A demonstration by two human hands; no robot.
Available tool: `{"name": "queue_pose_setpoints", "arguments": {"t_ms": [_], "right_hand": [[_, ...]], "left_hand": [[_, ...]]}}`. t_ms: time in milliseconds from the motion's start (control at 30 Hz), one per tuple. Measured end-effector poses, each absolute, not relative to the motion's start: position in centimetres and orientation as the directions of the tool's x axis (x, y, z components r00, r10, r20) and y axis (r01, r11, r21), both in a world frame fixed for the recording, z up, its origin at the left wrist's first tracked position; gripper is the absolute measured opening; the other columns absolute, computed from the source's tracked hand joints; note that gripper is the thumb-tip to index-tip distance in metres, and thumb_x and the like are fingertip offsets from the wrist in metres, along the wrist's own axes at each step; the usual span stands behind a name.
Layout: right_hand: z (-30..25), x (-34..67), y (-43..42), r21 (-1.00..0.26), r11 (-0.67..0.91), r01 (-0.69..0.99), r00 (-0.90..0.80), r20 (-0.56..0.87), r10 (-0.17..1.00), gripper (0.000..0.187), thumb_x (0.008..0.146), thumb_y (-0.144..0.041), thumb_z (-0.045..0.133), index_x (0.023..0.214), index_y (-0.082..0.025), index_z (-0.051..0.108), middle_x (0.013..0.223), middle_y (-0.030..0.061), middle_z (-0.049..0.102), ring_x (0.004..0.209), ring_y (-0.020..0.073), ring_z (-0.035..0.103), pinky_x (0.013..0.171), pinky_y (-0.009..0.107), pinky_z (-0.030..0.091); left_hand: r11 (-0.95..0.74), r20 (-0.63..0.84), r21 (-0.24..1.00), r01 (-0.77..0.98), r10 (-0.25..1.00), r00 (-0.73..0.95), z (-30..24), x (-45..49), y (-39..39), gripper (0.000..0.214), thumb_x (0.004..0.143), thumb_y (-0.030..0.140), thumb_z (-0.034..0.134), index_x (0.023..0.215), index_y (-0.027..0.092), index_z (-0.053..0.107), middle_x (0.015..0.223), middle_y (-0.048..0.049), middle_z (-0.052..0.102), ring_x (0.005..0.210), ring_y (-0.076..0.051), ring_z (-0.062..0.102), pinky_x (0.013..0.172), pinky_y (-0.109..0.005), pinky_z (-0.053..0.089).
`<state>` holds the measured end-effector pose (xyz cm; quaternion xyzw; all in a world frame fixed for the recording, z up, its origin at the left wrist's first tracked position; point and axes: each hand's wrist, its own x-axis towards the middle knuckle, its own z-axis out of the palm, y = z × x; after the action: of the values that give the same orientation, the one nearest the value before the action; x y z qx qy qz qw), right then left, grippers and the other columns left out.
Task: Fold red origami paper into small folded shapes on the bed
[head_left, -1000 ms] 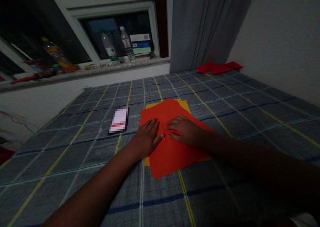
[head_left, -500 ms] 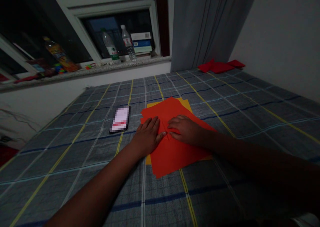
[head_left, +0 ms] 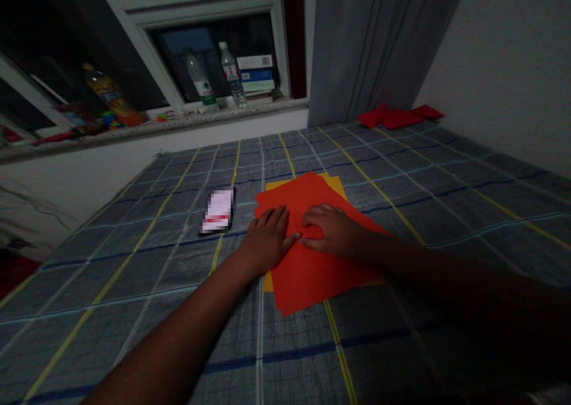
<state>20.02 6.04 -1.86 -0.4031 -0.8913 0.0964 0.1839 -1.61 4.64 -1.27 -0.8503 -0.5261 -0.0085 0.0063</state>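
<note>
A stack of red paper sheets (head_left: 307, 274) lies on the grey checked cloth (head_left: 134, 262), with a yellow sheet (head_left: 335, 182) showing beneath it at the far edge. My left hand (head_left: 266, 240) lies flat on the left side of the red paper, fingers stretched out and together. My right hand (head_left: 332, 229) presses on the paper just to the right of it, fingers curled down onto a small fold between the two hands. Both hands touch the top red sheet.
A phone (head_left: 218, 210) lies on the cloth to the left of the paper. Red folded pieces (head_left: 397, 116) sit at the far right by a grey curtain (head_left: 370, 42). The windowsill (head_left: 178, 119) holds two clear bottles (head_left: 216, 78), books and an orange bottle (head_left: 109, 96).
Both hands stay on the red paper with only slight shifts of the fingers. The view has drifted a little, so everything sits slightly to the right.
</note>
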Motion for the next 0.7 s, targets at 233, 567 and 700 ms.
{"name": "queue_pose_setpoints", "arguments": {"t_ms": [233, 567, 700], "right_hand": [[-1.7, 19.8, 6.0, -0.324, 0.616, 0.718, -0.577, 0.218, 0.787, 0.04, 0.081, -0.048, 0.071, 0.108, -0.019, 0.067, 0.117, 0.0092, 0.065, 0.108, 0.0295, 0.055, 0.091, 0.043, 0.043], [-2.0, 20.1, 6.1, -0.345, 0.639, 0.687, -0.592, 0.244, 0.768, 0.042, 0.08, -0.049, 0.071, 0.109, -0.019, 0.065, 0.119, 0.009, 0.064, 0.11, 0.0283, 0.055, 0.097, 0.044, 0.041], [-1.9, 20.2, 5.7, -0.306, 0.66, 0.686, -0.604, 0.266, 0.751, 0.043, 0.085, -0.051, 0.066, 0.111, -0.017, 0.065, 0.12, 0.0112, 0.064, 0.111, 0.0292, 0.055, 0.098, 0.046, 0.041]], "left_hand": [[-0.552, 0.233, 0.118, 0.825, 0.823, 0.517, -1.9, -1.9, 5.9, 0.065, 0.096, 0.055, 0.05, 0.145, 0.013, 0.043, 0.15, -0.0167, 0.047, 0.139, -0.031, 0.042, 0.115, -0.049, 0.034], [-0.593, 0.214, -0.023, 0.805, 0.784, 0.583, 0.1, -1.9, 2.3, 0.046, 0.097, 0.031, 0.052, 0.14, 0.014, 0.05, 0.152, -0.015, 0.047, 0.14, -0.03, 0.043, 0.118, -0.05, 0.032], [-0.567, 0.056, 0.035, 0.823, 0.823, 0.565, -1.3, -1.7, 2.5, 0.053, 0.103, 0.039, 0.036, 0.147, 0.011, 0.044, 0.156, -0.0156, 0.039, 0.145, -0.027, 0.037, 0.119, -0.046, 0.031]]}}
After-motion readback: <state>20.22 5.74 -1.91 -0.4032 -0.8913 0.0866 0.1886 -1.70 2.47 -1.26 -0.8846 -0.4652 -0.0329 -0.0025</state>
